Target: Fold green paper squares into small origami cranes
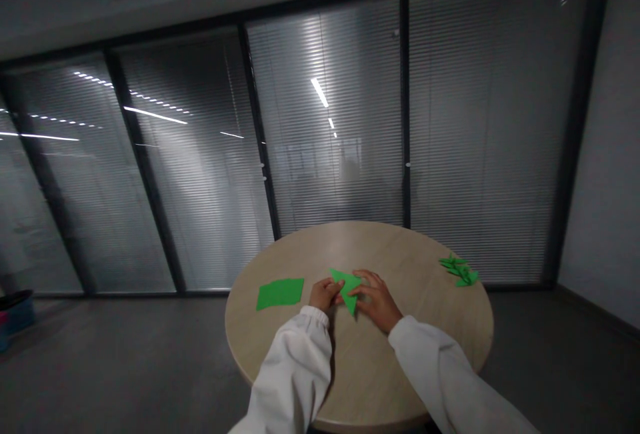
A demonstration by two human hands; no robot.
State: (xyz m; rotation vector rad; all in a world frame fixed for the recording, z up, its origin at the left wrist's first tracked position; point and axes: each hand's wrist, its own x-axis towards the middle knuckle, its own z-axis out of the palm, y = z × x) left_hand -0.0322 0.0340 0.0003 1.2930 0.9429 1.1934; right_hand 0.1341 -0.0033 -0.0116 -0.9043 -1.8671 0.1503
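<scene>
A green paper folded into a triangle (pixel 347 286) lies on the round wooden table (pixel 400 341) between my hands. My left hand (pixel 324 294) is closed in a pinch on the triangle's left edge. My right hand (pixel 377 299) rests on the triangle's right side, fingers pressed down on the paper. Both arms wear white sleeves. A flat green paper square (pixel 280 293) lies on the table to the left of my left hand.
Several small folded green paper pieces (pixel 459 270) sit in a pile near the table's right edge. Glass walls with shut blinds stand behind the table. A dark bin (pixel 15 311) stands on the grey floor at far left.
</scene>
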